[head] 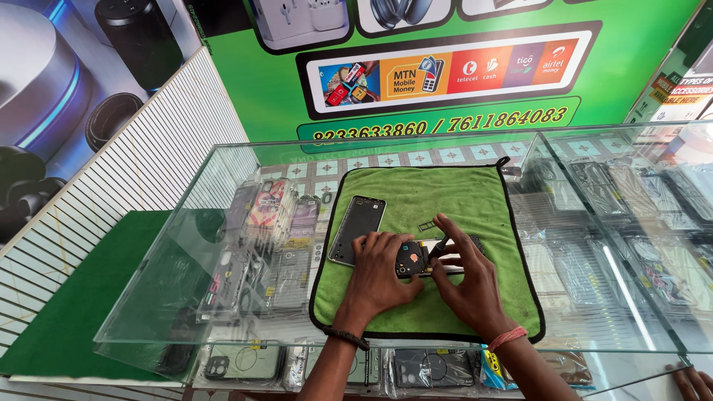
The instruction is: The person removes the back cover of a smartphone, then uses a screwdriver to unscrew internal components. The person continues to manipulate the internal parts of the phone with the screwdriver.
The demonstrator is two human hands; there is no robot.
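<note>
An opened phone (416, 256) with its inner parts showing lies on a green cloth (438, 200) on the glass counter. My left hand (379, 271) rests on the phone's left end and holds it down. My right hand (464, 278) pinches a thin dark tool (440, 243), its tip on the phone's upper part. To the left, beside my left hand, lies the removed back cover (356, 229), dark inside up. A small metal tray piece (426, 225) sits on the cloth just above the phone.
The glass display case (223, 312) holds several packed phone covers below the top. A white slatted wall (111, 193) runs along the left. Another person's fingers (694, 382) show at the bottom right corner. A green poster covers the back wall.
</note>
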